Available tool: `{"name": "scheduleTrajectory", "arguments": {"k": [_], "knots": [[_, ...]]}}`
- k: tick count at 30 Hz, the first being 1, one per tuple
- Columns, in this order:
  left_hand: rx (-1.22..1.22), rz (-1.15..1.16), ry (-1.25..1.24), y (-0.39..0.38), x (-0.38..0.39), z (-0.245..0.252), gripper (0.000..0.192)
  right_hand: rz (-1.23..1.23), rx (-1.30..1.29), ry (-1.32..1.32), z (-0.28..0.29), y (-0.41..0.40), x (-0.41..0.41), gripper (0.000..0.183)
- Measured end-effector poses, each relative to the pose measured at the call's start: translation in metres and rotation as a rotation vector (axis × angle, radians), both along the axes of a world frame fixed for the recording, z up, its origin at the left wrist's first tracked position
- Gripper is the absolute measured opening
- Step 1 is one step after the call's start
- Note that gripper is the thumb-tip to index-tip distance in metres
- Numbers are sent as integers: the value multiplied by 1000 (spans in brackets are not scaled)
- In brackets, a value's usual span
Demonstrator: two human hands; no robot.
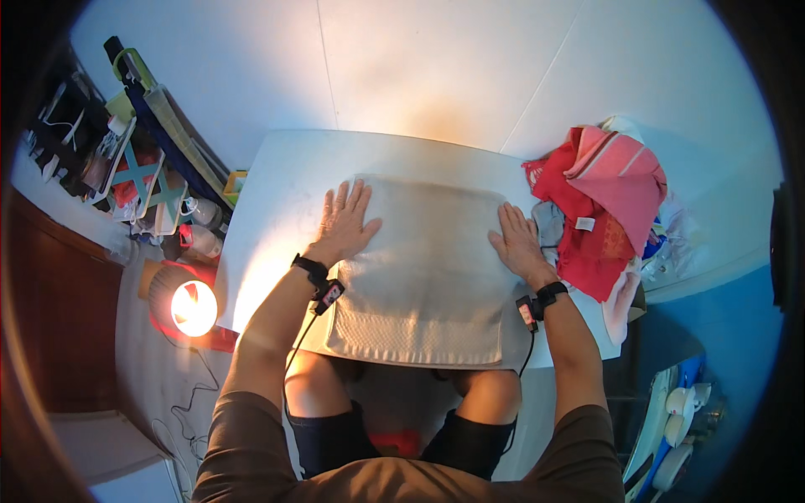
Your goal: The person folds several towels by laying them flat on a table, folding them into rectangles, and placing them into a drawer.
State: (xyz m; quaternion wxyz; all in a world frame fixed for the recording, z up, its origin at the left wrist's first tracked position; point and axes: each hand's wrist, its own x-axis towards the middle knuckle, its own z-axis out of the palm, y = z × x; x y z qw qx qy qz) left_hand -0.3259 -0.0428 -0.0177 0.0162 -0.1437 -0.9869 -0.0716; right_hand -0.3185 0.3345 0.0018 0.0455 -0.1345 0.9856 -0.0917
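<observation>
A pale beige towel (427,264) lies spread out on the white table (295,163), its textured border band along the edge closest to me. My left hand (344,220) rests flat on the towel's upper left side, palm down with fingers spread. On the upper right side, my right hand (519,242) lies palm down across the towel's edge, its thumb apart from the fingers. Neither hand grips the cloth. Each wrist carries a black strap with a small cabled device. The towel looks mostly smooth.
Red and pink fringed cloths (597,207) are heaped at the table's right end. A lit lamp (194,308) stands beyond the left edge. Behind it are bottles (201,242), a storage rack (135,170) and umbrellas (163,126). A white wall (440,75) borders the far side.
</observation>
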Motion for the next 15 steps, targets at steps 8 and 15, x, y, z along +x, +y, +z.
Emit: {"name": "scheduleTrajectory", "arguments": {"k": [8, 15], "knots": [[15, -319, -15, -11, 129, 29, 84, 376, -112, 97, 27, 1, 135, 79], [-91, -375, -151, -3, 218, 40, 105, 443, 33, -27, 19, -22, 208, 88]]}}
